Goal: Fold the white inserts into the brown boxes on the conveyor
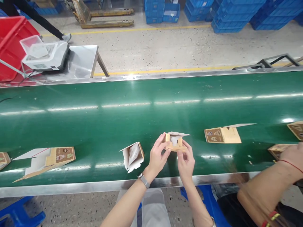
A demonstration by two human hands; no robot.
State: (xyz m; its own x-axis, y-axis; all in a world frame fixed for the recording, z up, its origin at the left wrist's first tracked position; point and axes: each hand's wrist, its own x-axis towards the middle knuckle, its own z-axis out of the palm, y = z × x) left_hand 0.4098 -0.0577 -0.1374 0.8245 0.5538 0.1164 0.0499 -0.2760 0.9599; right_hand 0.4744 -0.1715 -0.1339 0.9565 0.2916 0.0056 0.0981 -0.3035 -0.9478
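Both my hands hold one small tan cardboard box over the green belt, its top flap raised at the back and its end open toward me. My left hand grips the box's left side, fingers on the flap edges. On the right side, my right hand pinches the box near its lower front edge. Left of my hands stands an open box with something white inside. Farther right lies a brown printed box with its lid flap up.
A green conveyor belt with a metal edge runs across. Another open box lies at left. A co-worker's arm reaches in at right, by another box. Beyond the belt are a scale and blue crates.
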